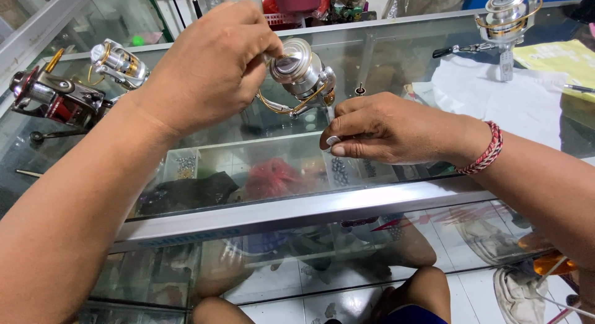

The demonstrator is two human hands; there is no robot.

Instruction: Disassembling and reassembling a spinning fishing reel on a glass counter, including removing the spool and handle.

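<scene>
- The view looks down over a glass display counter (260, 212) with an aluminium front rail, seen from the person's own head
- The left hand (211, 64) is raised above the counter top, fingers curled and pinching the top of a silver spinning fishing reel (300, 73) – it grips the spool end, and the reel is tilted with the spool face towards the camera
- A gold-coloured wire bail curves under the reel's body
- The right hand (384, 129) rests just below and to the right of the reel, fingers folded in with thumb against forefinger; whether it pinches something small cannot be told
- A red braided bracelet (486, 150) sits on the right wrist
- At the far left of the counter lie a dark red-and-black reel (52, 98) and a silver-and-gold reel (118, 64), close beside each other
- Another silver reel (505, 20) stands upright at the far right, near white paper (502, 104) and a yellow sheet (561, 57)
- Under the glass – a compartment tray (217, 163) holding small weights and a red bundle
</scene>
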